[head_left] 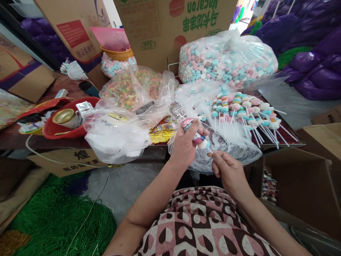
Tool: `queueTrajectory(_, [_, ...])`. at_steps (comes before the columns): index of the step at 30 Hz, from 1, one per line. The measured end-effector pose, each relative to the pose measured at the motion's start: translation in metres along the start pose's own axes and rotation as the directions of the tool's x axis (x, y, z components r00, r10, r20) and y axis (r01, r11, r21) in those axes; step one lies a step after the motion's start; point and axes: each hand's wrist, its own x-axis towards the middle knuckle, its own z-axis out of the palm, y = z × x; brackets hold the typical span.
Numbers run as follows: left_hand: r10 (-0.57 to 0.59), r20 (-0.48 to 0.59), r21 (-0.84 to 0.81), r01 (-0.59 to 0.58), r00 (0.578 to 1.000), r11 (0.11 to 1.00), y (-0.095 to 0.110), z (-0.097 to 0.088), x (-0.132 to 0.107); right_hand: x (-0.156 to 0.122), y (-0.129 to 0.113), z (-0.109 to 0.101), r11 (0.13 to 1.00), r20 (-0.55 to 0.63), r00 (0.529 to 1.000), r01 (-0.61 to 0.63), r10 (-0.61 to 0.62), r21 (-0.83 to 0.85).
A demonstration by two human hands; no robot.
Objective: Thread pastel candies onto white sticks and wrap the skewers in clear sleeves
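My left hand (188, 142) is closed around a marshmallow skewer (203, 143) with pink, white and blue pieces. A clear wrapper with printed text (178, 111) sticks out above that hand, at the skewer's far end. Lower down, my right hand (226, 165) pinches the skewer's white stick near its end. Just right of my hands, many finished-looking marshmallow skewers (239, 106) lie piled on clear plastic, their white sticks pointing toward me. Crumpled clear plastic (229, 153) spreads beneath my hands at the table edge.
A big bag of loose marshmallows (226, 62) and a bag of small colourful candies (128, 85) stand behind. To the left are white plastic sleeves (117, 138) and a red basin (50, 129). An open cardboard box (301, 185) with wrapped skewers sits low right.
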Motion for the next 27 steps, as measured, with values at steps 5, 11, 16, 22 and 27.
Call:
queueTrajectory(5, [-0.116, 0.027, 0.019, 0.116, 0.993, 0.993, -0.009, 0.006, -0.017, 0.003, -0.009, 0.008, 0.997, 0.106, 0.994, -0.037, 0.029, 0.070])
queueTrajectory(11, [-0.111, 0.039, 0.062, 0.108, 0.993, 0.992, -0.011, 0.001, -0.017, 0.003, -0.012, 0.006, 0.996, 0.131, 0.991, -0.037, 0.026, 0.083])
queueTrajectory(16, [-0.094, 0.195, 0.057, 0.084, 0.976, 0.995, 0.006, -0.007, -0.002, 0.004, -0.007, -0.001, 0.992, 0.063, 0.998, -0.033, 0.026, 0.124])
queueTrajectory(22, [0.055, 0.060, -0.042, -0.052, 0.997, 0.998, 0.029, -0.011, 0.013, 0.002, 0.002, -0.007, 1.000, 0.057, 0.998, -0.007, 0.008, -0.021])
queueTrajectory(27, [0.007, 0.033, -0.108, -0.003, 0.999, 0.994, 0.015, -0.015, 0.010, -0.001, 0.000, -0.005, 0.998, 0.041, 0.998, -0.050, 0.049, 0.034])
